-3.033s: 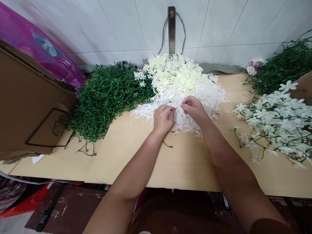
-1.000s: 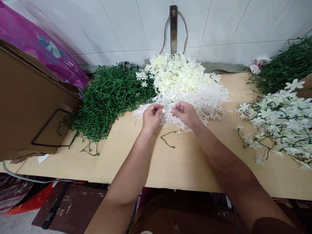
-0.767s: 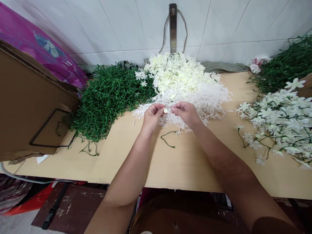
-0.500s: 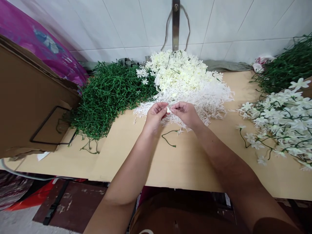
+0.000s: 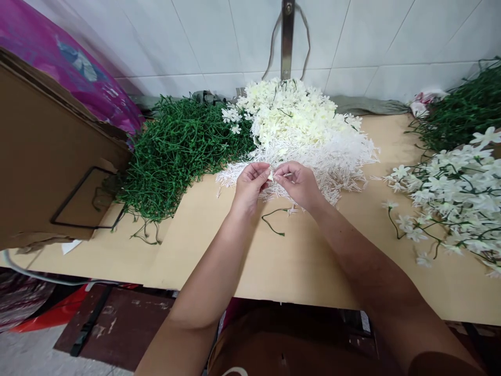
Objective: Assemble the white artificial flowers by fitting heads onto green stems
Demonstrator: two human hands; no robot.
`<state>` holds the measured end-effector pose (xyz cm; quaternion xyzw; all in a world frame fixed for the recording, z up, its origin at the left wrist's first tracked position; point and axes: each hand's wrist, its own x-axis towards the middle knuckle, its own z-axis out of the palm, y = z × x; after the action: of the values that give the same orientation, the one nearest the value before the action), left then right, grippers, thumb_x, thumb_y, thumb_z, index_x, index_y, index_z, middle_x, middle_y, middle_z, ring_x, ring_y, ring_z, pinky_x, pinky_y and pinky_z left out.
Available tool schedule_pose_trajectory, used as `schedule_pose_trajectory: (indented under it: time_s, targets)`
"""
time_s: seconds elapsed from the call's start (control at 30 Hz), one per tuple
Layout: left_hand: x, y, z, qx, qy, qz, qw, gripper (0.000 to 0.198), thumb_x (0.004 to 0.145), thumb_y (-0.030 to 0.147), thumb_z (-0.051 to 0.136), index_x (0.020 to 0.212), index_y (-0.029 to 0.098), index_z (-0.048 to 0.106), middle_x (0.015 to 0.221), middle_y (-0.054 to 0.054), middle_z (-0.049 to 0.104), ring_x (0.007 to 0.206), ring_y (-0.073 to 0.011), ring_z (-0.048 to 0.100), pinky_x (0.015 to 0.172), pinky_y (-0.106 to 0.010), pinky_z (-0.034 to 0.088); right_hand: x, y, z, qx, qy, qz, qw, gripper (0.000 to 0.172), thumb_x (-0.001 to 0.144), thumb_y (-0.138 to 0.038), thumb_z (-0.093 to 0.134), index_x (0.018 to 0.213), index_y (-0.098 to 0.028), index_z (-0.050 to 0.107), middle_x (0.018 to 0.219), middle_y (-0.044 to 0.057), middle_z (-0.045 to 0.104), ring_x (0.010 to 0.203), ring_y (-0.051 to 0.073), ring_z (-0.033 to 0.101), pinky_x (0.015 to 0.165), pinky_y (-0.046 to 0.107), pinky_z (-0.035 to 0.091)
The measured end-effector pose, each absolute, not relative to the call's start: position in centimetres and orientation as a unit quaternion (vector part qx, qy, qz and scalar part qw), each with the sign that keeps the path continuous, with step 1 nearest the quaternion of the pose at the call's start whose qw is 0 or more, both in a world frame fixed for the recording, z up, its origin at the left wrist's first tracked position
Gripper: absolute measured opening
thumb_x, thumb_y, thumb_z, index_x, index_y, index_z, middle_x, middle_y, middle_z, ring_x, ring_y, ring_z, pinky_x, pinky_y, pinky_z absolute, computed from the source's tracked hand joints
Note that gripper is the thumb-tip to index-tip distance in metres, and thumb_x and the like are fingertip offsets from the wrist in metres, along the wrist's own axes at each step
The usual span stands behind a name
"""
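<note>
Between my fingertips is a small pale artificial flower head (image 5: 271,176), partly covered by the fingers. My left hand (image 5: 251,185) pinches it from the left. My right hand (image 5: 296,183) is closed at its right side, pinching what looks like a thin white stamen piece, too small to see fully. Both hands are over the near edge of a heap of white stamen pieces (image 5: 336,156). Behind that heap lie cream flower heads (image 5: 297,112). On the table below my hands rests a single green stem (image 5: 270,223) with a small white piece at its end.
A heap of green plastic stems (image 5: 183,151) lies to the left, beside a cardboard box (image 5: 50,156). At right are finished-looking white flowers on stems (image 5: 462,203) and more green stems (image 5: 462,115). A tiled wall (image 5: 368,36) with a metal bar (image 5: 287,42) stands behind the table.
My hands stay together at almost the same spot, and the flower head between them has turned slightly. The whole view has shifted a little.
</note>
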<state>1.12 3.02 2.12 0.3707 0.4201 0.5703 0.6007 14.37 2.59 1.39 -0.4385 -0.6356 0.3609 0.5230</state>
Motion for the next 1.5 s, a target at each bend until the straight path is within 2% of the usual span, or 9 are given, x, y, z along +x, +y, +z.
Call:
schedule_pose_trajectory:
  time_s: [0.17,0.37,0.53,0.77,0.97,1.23,1.33,1.5]
  targets:
    - [1.3,2.9,2.2,0.378,0.427,0.566,0.596,0.02,0.059,0.017,0.073,0.071,0.016,0.058,0.059,0.006,0.054,0.047,-0.002,0.047,0.047,-0.015,0.038,13.8,2.3,0.9,-0.423,-0.641,0.309,0.561,0.006,0.074,-0.018,0.058,0.068,-0.018,0.057,0.092,0.007,0.061,0.084,0.015,0.061,0.074,0.032,0.053]
    - [1.2,2.7,2.4,0.385,0.407,0.563,0.608,0.022,0.06,0.027,0.074,0.071,0.016,0.058,0.058,0.005,0.056,0.05,-0.004,0.052,0.05,-0.016,0.04,13.7,2.0,1.2,-0.41,-0.644,0.292,0.577,0.007,0.076,-0.021,0.059,0.071,-0.018,0.056,0.09,0.006,0.06,0.082,0.015,0.06,0.072,0.032,0.054]
    - [1.1,2.8,2.3,0.423,0.376,0.558,0.607,0.023,0.056,0.021,0.075,0.075,0.017,0.062,0.066,0.003,0.061,0.059,-0.0056,0.058,0.058,-0.017,0.044,14.1,2.2,1.2,-0.409,-0.614,0.315,0.596,0.009,0.076,-0.024,0.06,0.072,-0.019,0.054,0.089,0.005,0.059,0.083,0.015,0.06,0.072,0.033,0.055]
    - [1.2,3.1,1.9,0.41,0.386,0.562,0.606,0.028,0.05,0.023,0.081,0.071,0.016,0.064,0.063,0.005,0.061,0.055,-0.0032,0.054,0.057,-0.016,0.043,14.1,2.3,1.0,-0.414,-0.623,0.333,0.574,0.013,0.073,-0.029,0.064,0.072,-0.019,0.056,0.09,0.004,0.056,0.083,0.014,0.058,0.07,0.031,0.054]
    - [0.7,3.4,1.7,0.427,0.383,0.529,0.625,0.031,0.051,0.029,0.082,0.072,0.016,0.065,0.06,0.003,0.064,0.055,-0.006,0.059,0.057,-0.018,0.044,14.2,2.4,1.4,-0.394,-0.599,0.385,0.581,0.012,0.071,-0.026,0.064,0.069,-0.018,0.056,0.077,0.001,0.059,0.066,0.01,0.056,0.063,0.029,0.05]
    - [0.9,3.3,2.1,0.471,0.397,0.532,0.582,0.027,0.056,0.028,0.079,0.069,0.015,0.06,0.058,0.004,0.06,0.052,-0.0064,0.056,0.055,-0.02,0.044,14.6,2.7,1.4,-0.401,-0.572,0.429,0.573,0.012,0.07,-0.024,0.065,0.07,-0.017,0.055,0.063,-0.002,0.059,0.059,0.01,0.055,0.058,0.027,0.045]
    - [1.2,3.2,2.2,0.487,0.403,0.53,0.566,0.021,0.063,0.024,0.075,0.068,0.015,0.057,0.056,0.004,0.057,0.05,-0.0056,0.053,0.055,-0.019,0.042,14.5,2.7,1.3,-0.392,-0.561,0.448,0.575,0.019,0.07,-0.029,0.068,0.071,-0.018,0.054,0.063,-0.003,0.058,0.059,0.009,0.055,0.059,0.026,0.045]
    - [1.4,3.2,2.1,0.501,0.415,0.541,0.533,0.014,0.071,0.017,0.067,0.067,0.017,0.053,0.057,0.005,0.052,0.052,-0.0056,0.048,0.055,-0.019,0.04,14.0,2.7,1.3,-0.373,-0.523,0.513,0.569,0.041,0.061,-0.046,0.075,0.079,-0.02,0.048,0.064,-0.005,0.055,0.057,0.007,0.053,0.057,0.024,0.045]
